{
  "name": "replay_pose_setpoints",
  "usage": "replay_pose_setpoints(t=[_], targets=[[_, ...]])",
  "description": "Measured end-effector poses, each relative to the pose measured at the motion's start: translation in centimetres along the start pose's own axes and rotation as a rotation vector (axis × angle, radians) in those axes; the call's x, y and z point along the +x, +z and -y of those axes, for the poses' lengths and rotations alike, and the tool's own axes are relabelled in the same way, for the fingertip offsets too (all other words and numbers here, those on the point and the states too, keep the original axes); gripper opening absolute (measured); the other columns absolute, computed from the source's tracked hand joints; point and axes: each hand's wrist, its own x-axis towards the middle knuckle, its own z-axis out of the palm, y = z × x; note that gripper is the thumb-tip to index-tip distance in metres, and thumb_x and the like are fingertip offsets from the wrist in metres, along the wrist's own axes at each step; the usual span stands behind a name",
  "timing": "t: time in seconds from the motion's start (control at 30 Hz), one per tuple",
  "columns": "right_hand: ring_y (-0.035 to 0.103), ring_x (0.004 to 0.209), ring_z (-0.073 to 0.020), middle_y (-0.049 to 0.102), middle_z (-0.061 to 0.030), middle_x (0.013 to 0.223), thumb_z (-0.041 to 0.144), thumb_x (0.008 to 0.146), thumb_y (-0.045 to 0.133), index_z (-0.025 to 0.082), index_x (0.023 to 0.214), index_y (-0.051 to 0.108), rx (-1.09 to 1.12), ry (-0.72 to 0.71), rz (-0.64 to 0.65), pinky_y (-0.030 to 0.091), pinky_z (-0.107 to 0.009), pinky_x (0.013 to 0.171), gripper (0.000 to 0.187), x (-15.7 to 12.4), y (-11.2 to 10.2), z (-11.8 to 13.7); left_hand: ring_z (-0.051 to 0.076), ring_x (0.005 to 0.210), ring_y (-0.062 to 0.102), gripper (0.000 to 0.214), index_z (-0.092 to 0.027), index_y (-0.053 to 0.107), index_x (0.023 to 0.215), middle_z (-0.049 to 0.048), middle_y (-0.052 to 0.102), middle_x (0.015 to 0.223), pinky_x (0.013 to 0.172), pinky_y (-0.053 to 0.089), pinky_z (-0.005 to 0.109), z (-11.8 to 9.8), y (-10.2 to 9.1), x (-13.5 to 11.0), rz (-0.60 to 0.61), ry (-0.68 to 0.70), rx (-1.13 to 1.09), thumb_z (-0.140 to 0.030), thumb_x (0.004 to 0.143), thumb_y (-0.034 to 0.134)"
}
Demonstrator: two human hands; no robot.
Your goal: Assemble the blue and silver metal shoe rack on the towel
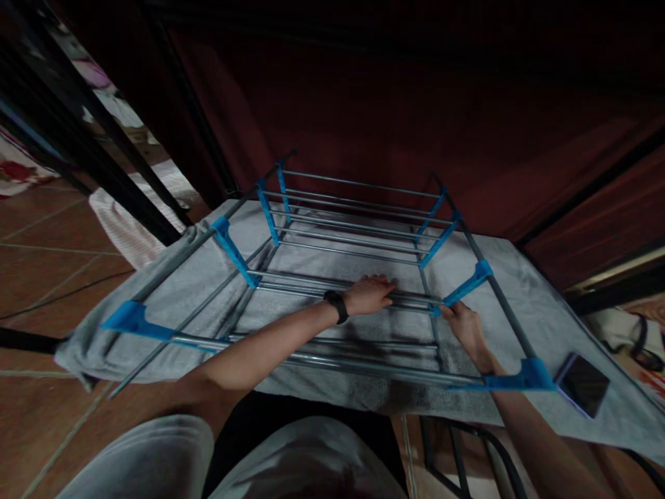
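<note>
A rack of thin metal tubes joined by blue plastic connectors lies on a grey cloth [343,239]. My left hand [368,294], with a dark band at the wrist, is closed over a metal tube [296,290] in the rack's middle row; its thumb side faces right. At the right end of that row, the fingers of my right hand [462,324] pinch the lower end of a blue connector [467,284], where the tubes meet it. The connector's upper end sits on the rack's right side tube [509,312]. My fingers partly hide the joint.
A phone [582,384] lies on the cloth at the right, close to the rack's near right blue corner [530,375]. Behind stands a dark red panel [364,111]. Dark metal posts [125,152] rise at the left, above a tiled floor [57,277].
</note>
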Motion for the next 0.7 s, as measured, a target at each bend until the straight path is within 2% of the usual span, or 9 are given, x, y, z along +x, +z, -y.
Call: replay_pose_setpoints(t=[0.17,0.3,0.4,0.5,0.6,0.7], targets=[[0.068,0.079,-0.0279,0.072,-0.009,0.081,0.046,0.084,0.054,0.023,0.077,0.059,0.118,0.054,0.023,0.048,-0.037,0.073,0.025,-0.1,-0.7,1.0,0.022,0.121,0.064,0.036,-0.021,0.064,0.133,0.0094,0.067,0.133,0.104,0.049,0.033,-1.7,-2.4,-8.2,-0.085,0.132,-0.247,-0.034,0.105,0.046],[0.067,0.101,-0.0275,0.075,-0.0088,0.101,0.043,0.079,0.062,0.02,0.091,0.067,0.494,0.099,0.024,0.051,-0.041,0.094,0.026,-1.2,-1.9,1.9,0.022,0.119,0.065,0.037,-0.022,0.066,0.131,0.0081,0.069,0.13,0.104,0.051,0.035,-2.1,-2.5,-12.8,-0.128,0.061,-0.273,-0.039,0.106,0.044],[0.068,0.107,-0.0277,0.075,-0.0089,0.11,0.047,0.076,0.072,0.021,0.101,0.068,0.864,0.291,-0.061,0.052,-0.045,0.101,0.036,-3.5,-3.0,2.2,0.023,0.119,0.066,0.04,-0.022,0.066,0.133,0.0083,0.069,0.132,0.103,0.052,0.038,-2.6,-1.1,-14.1,-0.112,0.039,-0.204,-0.041,0.106,0.042],[0.071,0.105,-0.0268,0.076,-0.01,0.111,0.054,0.08,0.072,0.022,0.105,0.068,1.16,0.434,-0.108,0.056,-0.046,0.102,0.041,-7.1,-4.5,2.9,0.025,0.119,0.067,0.04,-0.023,0.065,0.136,0.0081,0.07,0.134,0.103,0.052,0.041,-3.4,0.7,-14.4,-0.064,0.033,-0.109,-0.041,0.106,0.045],[0.073,0.103,-0.0269,0.078,-0.0115,0.108,0.063,0.086,0.063,0.022,0.104,0.07,1.259,0.449,-0.135,0.059,-0.044,0.099,0.045,-10.5,-5.6,4.1,0.028,0.112,0.071,0.04,-0.022,0.065,0.135,0.0092,0.074,0.127,0.099,0.054,0.044,-4.0,1.8,-14.4,-0.02,0.046,-0.025,-0.042,0.105,0.048],[0.074,0.097,-0.0282,0.078,-0.0121,0.097,0.069,0.089,0.054,0.022,0.096,0.072,1.24,0.472,-0.169,0.061,-0.043,0.09,0.05,-12.3,-5.8,5.6,0.028,0.102,0.074,0.036,-0.02,0.065,0.132,0.0093,0.077,0.115,0.089,0.055,0.04,-4.5,2.0,-14.6,-0.016,0.07,0.031,-0.038,0.103,0.053]])
